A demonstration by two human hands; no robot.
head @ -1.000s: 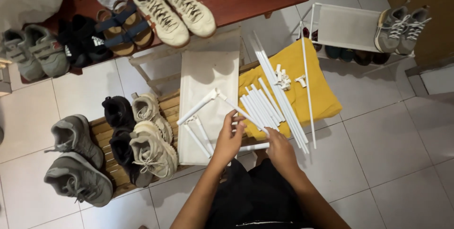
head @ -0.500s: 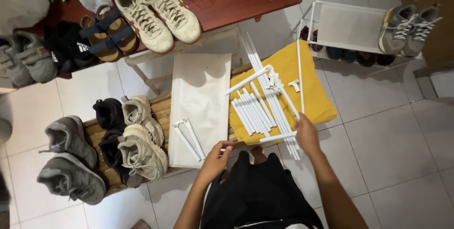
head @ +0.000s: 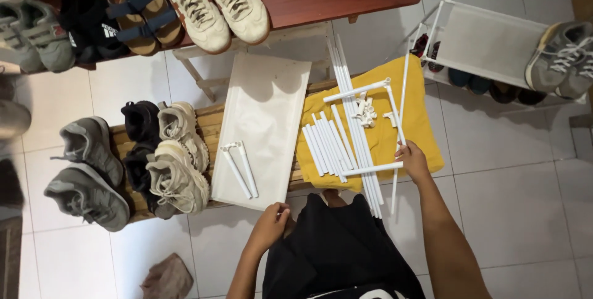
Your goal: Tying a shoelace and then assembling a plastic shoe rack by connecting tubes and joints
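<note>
Holding a white U-shaped frame of thin tubes [head: 383, 120], your right hand [head: 412, 160] grips it at its near right corner, fingers closed around the joint. The frame lies over a yellow cloth [head: 426, 120], on top of a row of loose white tubes [head: 327, 147]. Your left hand [head: 269, 226] rests near your lap, fingers curled, and it holds nothing that shows. It sits just near the white fabric panel [head: 262, 107], where two short joined tubes [head: 238, 166] lie. Small white connectors [head: 365, 110] sit in a little pile on the cloth, inside the frame. You seem to be in the middle of joining tubes into a frame, with one side open. A next move would likely call for one more tube or connector, so your free left hand would need to reach right to the pile.
</note>
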